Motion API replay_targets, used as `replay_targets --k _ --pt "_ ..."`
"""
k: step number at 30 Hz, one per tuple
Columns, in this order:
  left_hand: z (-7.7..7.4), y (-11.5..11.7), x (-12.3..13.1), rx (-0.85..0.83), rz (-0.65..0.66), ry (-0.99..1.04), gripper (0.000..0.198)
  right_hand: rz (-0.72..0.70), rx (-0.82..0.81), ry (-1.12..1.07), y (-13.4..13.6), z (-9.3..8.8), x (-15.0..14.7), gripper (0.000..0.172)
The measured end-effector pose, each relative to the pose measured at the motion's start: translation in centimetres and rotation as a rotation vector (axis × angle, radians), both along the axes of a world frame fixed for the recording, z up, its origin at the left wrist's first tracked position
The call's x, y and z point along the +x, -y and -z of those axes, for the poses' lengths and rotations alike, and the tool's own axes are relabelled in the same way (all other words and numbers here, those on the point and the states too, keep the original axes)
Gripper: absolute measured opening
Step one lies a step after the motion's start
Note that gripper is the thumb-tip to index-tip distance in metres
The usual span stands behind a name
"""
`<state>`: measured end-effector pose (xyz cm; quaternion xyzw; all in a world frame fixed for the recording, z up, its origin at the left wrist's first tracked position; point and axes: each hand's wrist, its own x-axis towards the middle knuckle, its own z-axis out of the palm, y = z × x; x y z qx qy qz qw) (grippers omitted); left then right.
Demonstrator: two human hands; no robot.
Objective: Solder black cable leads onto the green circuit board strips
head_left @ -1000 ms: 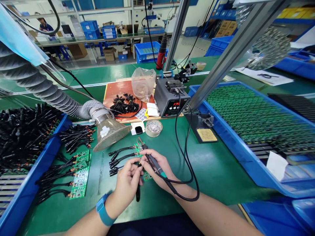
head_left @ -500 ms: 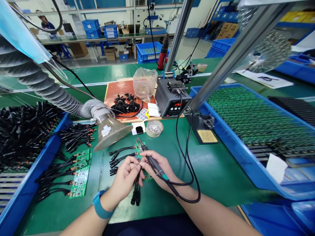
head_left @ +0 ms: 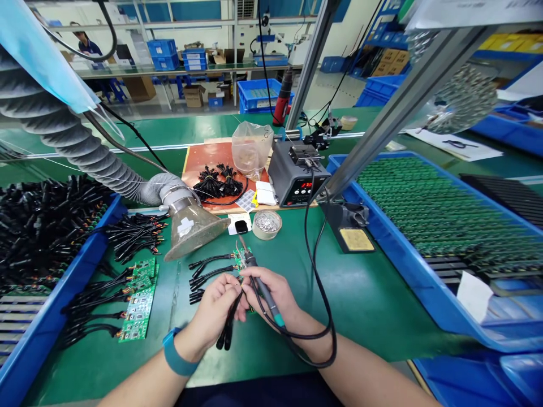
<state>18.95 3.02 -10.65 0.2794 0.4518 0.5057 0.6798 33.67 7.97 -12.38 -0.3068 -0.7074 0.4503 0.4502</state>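
My left hand [head_left: 214,311] is pinched round a short black cable [head_left: 227,330] whose plug ends hang toward me. Its wire tips meet a small green circuit board [head_left: 241,261] lying on the green mat. My right hand [head_left: 274,294] grips a soldering iron [head_left: 258,282] like a pen, its tip pointing away over the board. The iron's black cord loops round my right wrist and runs up to the soldering station [head_left: 297,181]. Two black cables [head_left: 207,268] soldered to the board trail off to the left.
A fume-extractor funnel [head_left: 193,223] on a grey hose hangs just left of the board. Finished boards with cables [head_left: 138,299] lie at left beside a blue bin of black cables [head_left: 38,226]. A tin of tip cleaner [head_left: 266,223] and iron stand [head_left: 350,217] sit behind. A blue tray of green boards [head_left: 432,209] fills the right.
My left hand has drawn the black cable up so its plug ends hang lower and tilt left. Both hands shifted slightly toward me; the iron's cord loop slid nearer.
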Motion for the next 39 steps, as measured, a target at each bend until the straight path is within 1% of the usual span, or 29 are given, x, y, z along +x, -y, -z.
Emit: replay_targets --k 2,4,7,10,18,20,24,26,30,35,39 --pt "0.0 0.0 0.1 -0.035 -0.029 0.003 0.044 0.061 0.147 0.081 0.0 0.3 0.1 0.018" --pt "-0.1 0.1 0.3 -0.042 -0.059 -0.004 0.044 0.087 0.222 0.136 0.1 0.4 0.1 0.02" --pt "0.0 0.2 0.5 0.017 -0.1 -0.026 0.046 0.108 0.235 0.132 0.4 0.4 0.0 0.023" --pt "0.1 0.2 0.7 0.067 -0.103 -0.04 0.045 0.111 0.246 0.102 0.4 0.5 -0.1 0.026" --pt "0.5 0.3 0.2 0.005 -0.085 -0.035 0.044 0.01 0.394 0.098 0.0 0.2 0.3 0.03" --pt "0.4 0.3 0.0 0.026 -0.077 -0.094 0.046 0.021 0.386 0.104 0.0 0.5 0.2 0.029" --pt "0.4 0.2 -0.5 0.069 -0.037 -0.259 0.049 0.1 0.249 0.058 -0.1 1.5 -0.3 0.024" --pt "0.5 0.2 -0.8 0.08 -0.007 -0.333 0.049 0.114 0.207 0.033 -0.1 1.7 -0.4 0.023" --pt "0.6 0.2 -1.2 0.144 0.02 -0.43 0.045 0.094 0.247 0.04 -0.1 1.2 -0.2 0.024" --pt "0.9 0.3 -1.3 0.19 -0.001 -0.52 0.044 0.091 0.262 0.07 0.1 1.1 0.1 0.031" --pt "1.0 0.2 -1.2 0.191 0.008 -0.515 0.047 0.062 0.253 0.09 0.2 1.3 0.2 0.032"
